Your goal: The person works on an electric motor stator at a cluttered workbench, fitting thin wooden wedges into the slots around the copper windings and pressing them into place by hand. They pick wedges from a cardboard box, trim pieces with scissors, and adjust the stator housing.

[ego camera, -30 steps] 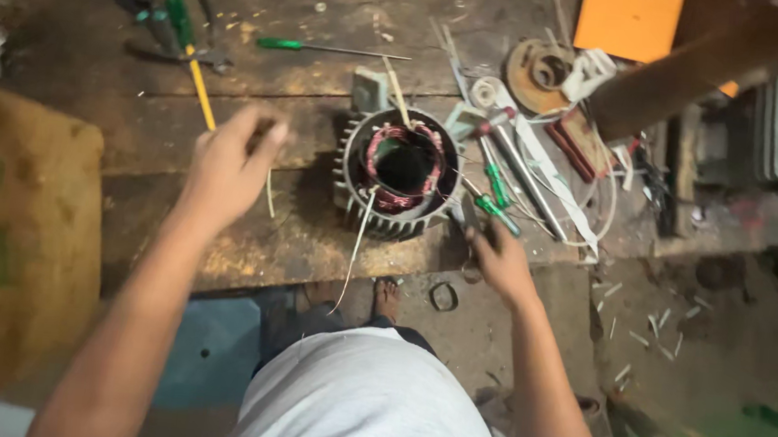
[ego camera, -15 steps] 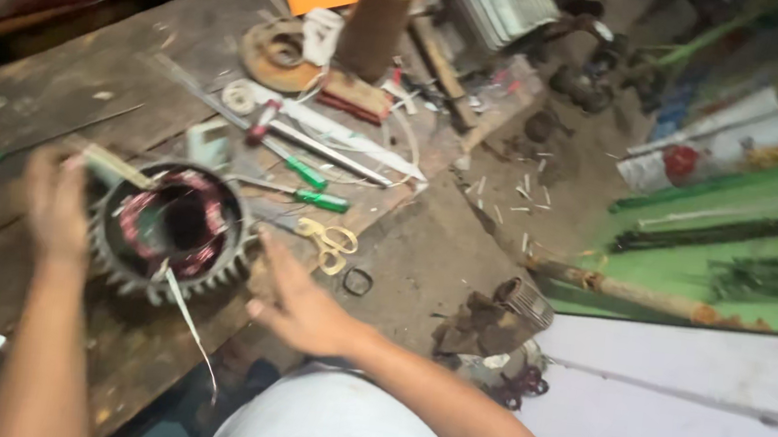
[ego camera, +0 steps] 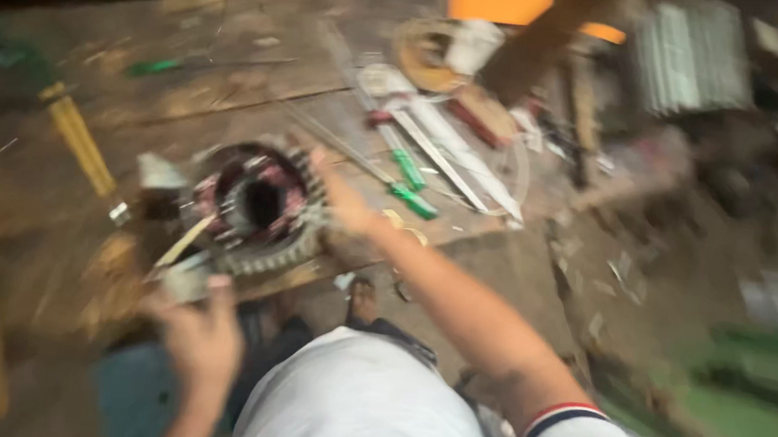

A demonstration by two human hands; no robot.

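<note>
Right arm stretched forward and to the left, bare from the white sleeve with striped cuff to the wrist. Right hand (ego camera: 345,203) at the near edge of the bench, fingers spread, open. Left arm bent, coming up from the bottom. Left hand (ego camera: 198,328) raised just before the near edge, fingers curled; grip blurred, unclear.

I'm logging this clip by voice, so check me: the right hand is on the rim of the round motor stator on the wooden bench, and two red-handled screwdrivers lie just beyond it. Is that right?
Not quite: the screwdrivers have green handles, not red, as the head view shows. The rest stands: the right hand is on the rim of the round motor stator on the wooden bench.
</note>
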